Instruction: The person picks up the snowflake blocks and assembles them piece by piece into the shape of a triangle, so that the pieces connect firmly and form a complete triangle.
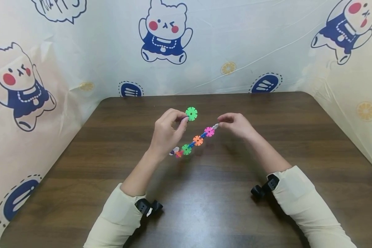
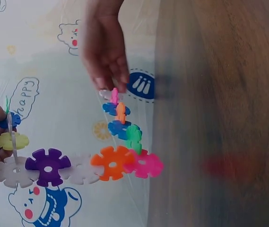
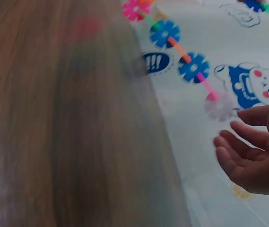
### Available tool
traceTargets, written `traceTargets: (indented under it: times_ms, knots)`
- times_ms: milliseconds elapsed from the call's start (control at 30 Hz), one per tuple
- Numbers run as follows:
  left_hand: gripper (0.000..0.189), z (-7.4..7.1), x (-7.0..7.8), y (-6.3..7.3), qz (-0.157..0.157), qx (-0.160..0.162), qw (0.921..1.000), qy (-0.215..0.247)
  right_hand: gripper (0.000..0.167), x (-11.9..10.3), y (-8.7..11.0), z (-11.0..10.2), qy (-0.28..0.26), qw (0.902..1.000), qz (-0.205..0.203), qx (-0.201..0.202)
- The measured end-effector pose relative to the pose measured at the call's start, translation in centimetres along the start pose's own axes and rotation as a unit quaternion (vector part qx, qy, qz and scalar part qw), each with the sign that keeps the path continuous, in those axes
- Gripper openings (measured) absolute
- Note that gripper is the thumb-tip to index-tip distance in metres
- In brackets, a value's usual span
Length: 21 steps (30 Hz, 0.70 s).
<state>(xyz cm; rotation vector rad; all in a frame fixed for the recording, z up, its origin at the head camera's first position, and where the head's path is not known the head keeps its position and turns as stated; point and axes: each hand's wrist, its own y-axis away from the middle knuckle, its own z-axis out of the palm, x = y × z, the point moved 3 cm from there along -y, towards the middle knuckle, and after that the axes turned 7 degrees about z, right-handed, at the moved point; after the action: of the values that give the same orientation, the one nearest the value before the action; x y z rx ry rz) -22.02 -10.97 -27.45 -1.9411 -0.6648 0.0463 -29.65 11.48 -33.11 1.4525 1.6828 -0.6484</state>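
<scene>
A chain of interlocking notched plastic discs [image 1: 198, 140] hangs between the two hands above the table. My left hand [image 1: 167, 132] pinches one end of it, where a bright green disc [image 1: 191, 113] sticks out beside a blue disc [image 2: 14, 120]. Below that come a yellow disc [image 2: 12, 141], a purple disc [image 2: 48, 168] and orange and pink ones. With its fingertips, my right hand [image 1: 237, 125] holds the edge of a clear whitish disc [image 3: 219, 107] at the other end. The left palm covers part of the chain in the head view.
Beneath the hands lies a dark brown wooden table [image 1: 204, 206]. A pale sheet printed with cartoon bears [image 1: 164, 34] rises behind and at both sides. Each sleeve cuff carries a small black camera [image 1: 148, 207].
</scene>
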Motion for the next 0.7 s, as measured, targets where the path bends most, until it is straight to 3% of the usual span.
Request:
traceTargets:
  times_ms: [133, 300, 500, 600, 700]
  knots:
    - [0.011, 0.0, 0.1, -0.1, 0.003, 0.005, 1.0, -0.003, 0.026, 0.9, -0.6, 0.6, 0.035, 0.9986, -0.008, -0.038]
    - [0.008, -0.2, -0.1, -0.1, -0.013, 0.029, 0.9995, 0.007, 0.02, 1.2, -0.7, 1.0, -0.004, 0.9986, -0.013, -0.051]
    - [0.008, -0.6, -0.4, 0.0, -0.064, 0.083, 0.994, 0.03, 0.017, 0.8, -0.6, 1.0, -0.062, 0.9974, -0.018, -0.034]
    - [0.009, -0.7, -0.7, 0.1, -0.089, 0.096, 0.9906, 0.038, 0.018, 0.6, -0.4, 0.8, -0.105, 0.9938, -0.013, -0.034]
    - [0.01, -0.8, -1.0, 0.3, -0.138, 0.101, 0.9835, 0.059, 0.021, 0.3, -0.1, 0.4, -0.145, 0.9887, -0.01, -0.037]
